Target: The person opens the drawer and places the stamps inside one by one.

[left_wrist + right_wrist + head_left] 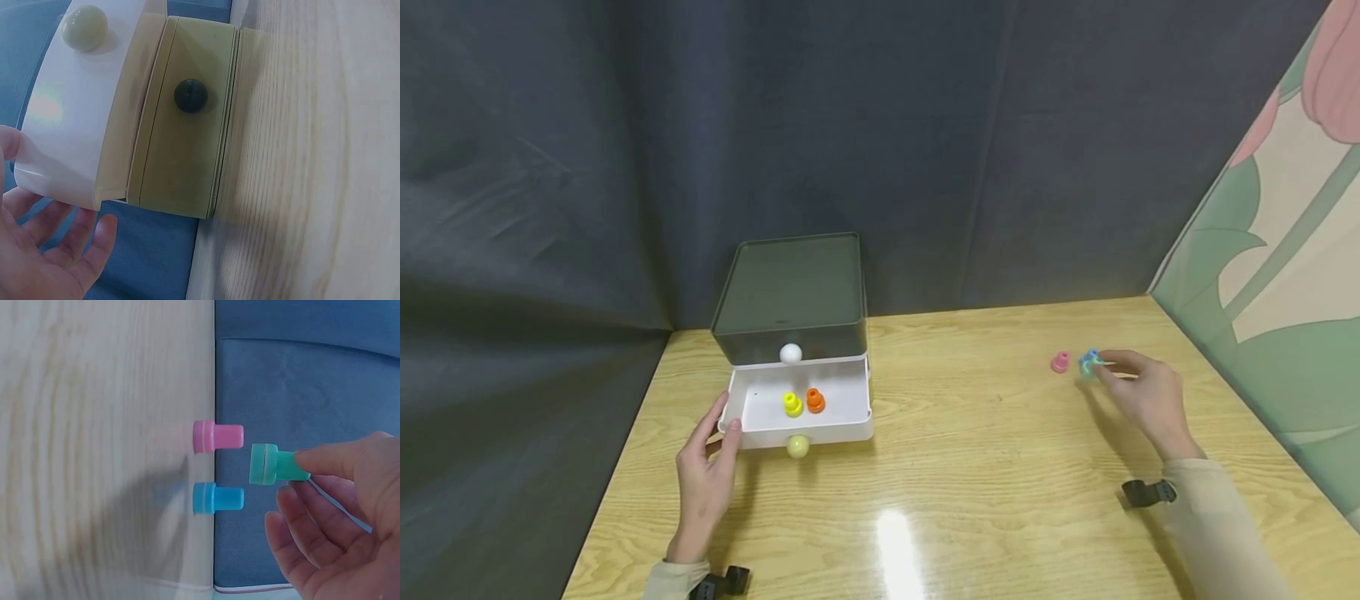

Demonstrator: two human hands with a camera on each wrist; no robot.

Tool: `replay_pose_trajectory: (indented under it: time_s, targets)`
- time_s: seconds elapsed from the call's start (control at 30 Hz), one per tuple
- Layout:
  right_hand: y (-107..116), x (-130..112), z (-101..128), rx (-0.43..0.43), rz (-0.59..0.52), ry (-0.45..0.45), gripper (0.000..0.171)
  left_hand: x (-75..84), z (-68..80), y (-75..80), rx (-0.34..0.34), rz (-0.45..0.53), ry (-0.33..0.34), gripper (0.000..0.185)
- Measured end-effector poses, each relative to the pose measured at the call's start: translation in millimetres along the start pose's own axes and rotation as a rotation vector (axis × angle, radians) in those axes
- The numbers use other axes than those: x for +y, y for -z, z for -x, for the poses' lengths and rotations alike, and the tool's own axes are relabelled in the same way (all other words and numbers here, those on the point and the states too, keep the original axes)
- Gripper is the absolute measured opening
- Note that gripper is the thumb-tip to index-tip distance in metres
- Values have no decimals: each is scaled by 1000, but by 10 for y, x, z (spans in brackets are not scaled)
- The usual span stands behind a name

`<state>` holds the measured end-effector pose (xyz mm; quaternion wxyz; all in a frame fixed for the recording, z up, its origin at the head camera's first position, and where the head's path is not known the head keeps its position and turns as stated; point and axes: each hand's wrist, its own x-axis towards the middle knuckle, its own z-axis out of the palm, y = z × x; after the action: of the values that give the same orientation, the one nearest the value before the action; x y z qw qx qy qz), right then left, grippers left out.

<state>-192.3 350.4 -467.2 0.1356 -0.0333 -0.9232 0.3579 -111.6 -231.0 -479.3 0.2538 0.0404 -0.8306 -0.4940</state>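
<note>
I see the drawer box (790,300) at the table's (985,467) far left, its lower drawer (801,408) pulled out toward me with two pegs (802,402) side by side inside. My left hand (703,483) touches the drawer's front left corner. Well to the right, my right hand (1142,396) pinches one peg (275,464) (lifted clear of the table), with two more pegs (217,467) standing just left of it.

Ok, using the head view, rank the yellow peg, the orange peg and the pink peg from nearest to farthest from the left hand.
1. Yellow peg, in the open drawer, nearest the left hand.
2. Orange peg, just beyond it on the right.
3. Pink peg, far across the table.
</note>
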Motion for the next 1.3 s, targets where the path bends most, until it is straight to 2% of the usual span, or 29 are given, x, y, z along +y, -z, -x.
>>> replay_pose_trajectory:
  time_s: [0.67, 1.0, 1.3]
  targets:
    - [-55, -297, 81, 6, -26, 69, 35, -13, -16, -8, 3, 18, -11, 45]
    - [-81, -442, 122, -42, -49, 96, 35, -3, -15, -11, 6, 22, -9, 44]
    - [-171, -596, 177, -46, -54, 138, 30, -13, -8, -13, 9, 26, -9, 44]
